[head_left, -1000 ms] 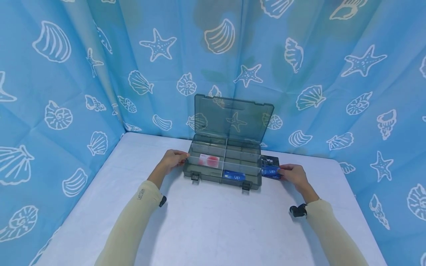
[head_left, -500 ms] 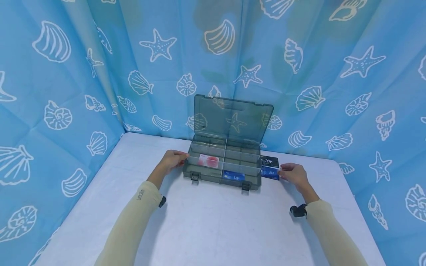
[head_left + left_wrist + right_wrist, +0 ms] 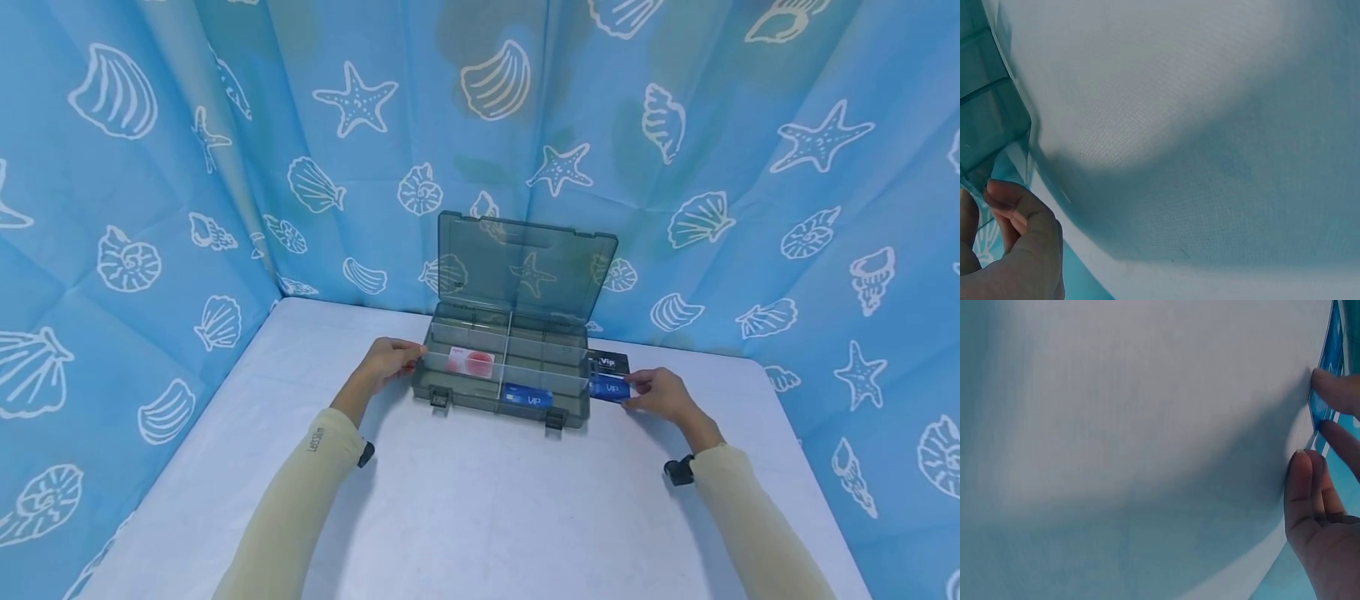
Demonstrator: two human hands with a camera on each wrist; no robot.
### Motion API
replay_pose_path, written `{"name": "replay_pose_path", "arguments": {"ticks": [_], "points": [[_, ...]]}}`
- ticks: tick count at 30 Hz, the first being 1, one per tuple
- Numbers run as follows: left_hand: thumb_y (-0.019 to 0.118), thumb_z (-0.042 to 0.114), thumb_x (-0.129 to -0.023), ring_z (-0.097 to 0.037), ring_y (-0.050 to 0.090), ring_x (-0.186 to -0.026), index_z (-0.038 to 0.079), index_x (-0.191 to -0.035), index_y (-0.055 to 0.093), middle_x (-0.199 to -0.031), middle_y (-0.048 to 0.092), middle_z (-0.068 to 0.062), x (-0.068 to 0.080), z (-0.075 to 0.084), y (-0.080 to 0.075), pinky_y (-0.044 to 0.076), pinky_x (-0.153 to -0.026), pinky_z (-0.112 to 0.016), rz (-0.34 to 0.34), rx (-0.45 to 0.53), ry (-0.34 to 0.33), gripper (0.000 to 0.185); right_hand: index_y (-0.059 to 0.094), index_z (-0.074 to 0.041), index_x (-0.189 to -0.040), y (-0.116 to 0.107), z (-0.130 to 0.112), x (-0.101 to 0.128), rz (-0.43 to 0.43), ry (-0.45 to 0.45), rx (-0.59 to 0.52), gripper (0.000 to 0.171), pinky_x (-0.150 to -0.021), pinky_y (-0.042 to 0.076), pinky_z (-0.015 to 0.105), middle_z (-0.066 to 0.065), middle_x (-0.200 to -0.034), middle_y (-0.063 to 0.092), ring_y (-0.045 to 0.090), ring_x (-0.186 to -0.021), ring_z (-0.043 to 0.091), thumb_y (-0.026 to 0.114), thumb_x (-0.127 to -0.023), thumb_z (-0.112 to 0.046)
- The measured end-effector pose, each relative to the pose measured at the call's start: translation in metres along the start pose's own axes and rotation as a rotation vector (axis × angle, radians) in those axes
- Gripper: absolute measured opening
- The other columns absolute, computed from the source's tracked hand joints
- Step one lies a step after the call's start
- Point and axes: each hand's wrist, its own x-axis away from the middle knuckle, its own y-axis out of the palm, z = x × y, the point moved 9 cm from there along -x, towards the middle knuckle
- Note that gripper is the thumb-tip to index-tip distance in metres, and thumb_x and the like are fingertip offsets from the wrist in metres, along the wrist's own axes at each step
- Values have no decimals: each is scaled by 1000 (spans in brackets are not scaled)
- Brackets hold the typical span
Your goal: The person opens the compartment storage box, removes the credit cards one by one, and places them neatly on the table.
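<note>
A smoky see-through compartment box [image 3: 467, 402] rests on the white-covered desk [image 3: 465, 508], its lid [image 3: 517, 267] raised at the back against the blue curtain [image 3: 360, 217] printed with white shells and starfish. The person's left hand [image 3: 388, 358] pinches the left edge of the box, thumb and fingertips nearly together. The right hand [image 3: 663, 393] is partly closed, thumb and index finger pinching the right end of a blue VIP card [image 3: 611, 388], with the other fingers bent beside it. That card lies outside the box, just beside its right wall, and a black Vip card [image 3: 609, 363] lies right behind it; whether the two overlap is hard to tell. Inside the box, clear dividers [image 3: 507, 346] split the space: a red-and-white card [image 3: 471, 362] sits left of the middle divider, a second blue VIP card [image 3: 527, 395] to its right, nearer the front. Beige sleeves [image 3: 292, 492] cover both forearms
</note>
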Motion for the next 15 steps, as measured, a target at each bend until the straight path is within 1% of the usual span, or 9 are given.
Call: {"name": "replay_pose_path", "arguments": {"ticks": [2,4,9,15], "points": [[68,27,-94,-24,58,-102,2,-123,59,-116,58,-12,0,0,0,51,-90,-34,-2,2,1,40,61,2,-127,-1,-1,-1,-8,-18,16,52,-95,48,51,26,-121,58,55,-108,38,79,-81,-15],[68,27,-93,-24,58,-101,2,-123,59,-116,59,-12,0,0,0,51,-90,-34,-3,3,0,40,61,1,-127,-1,-1,-2,-7,-38,35,54,-93,49,50,24,-119,59,56,-106,37,80,-80,-15],[67,27,-94,-24,58,-100,2,-122,60,-115,59,-12,1,0,0,50,-90,-34,-4,-2,4,39,60,-1,-130,0,-3,-6,-27,-57,63,57,-90,50,49,21,-111,57,54,-99,34,81,-78,-15],[68,28,-94,-24,58,-101,2,-123,59,-116,59,-12,-1,-1,0,50,-90,-34,-17,7,-13,40,61,-4,-130,-1,-4,-9,-67,-69,121,58,-85,50,47,16,-106,55,50,-96,31,82,-78,-19]]}}
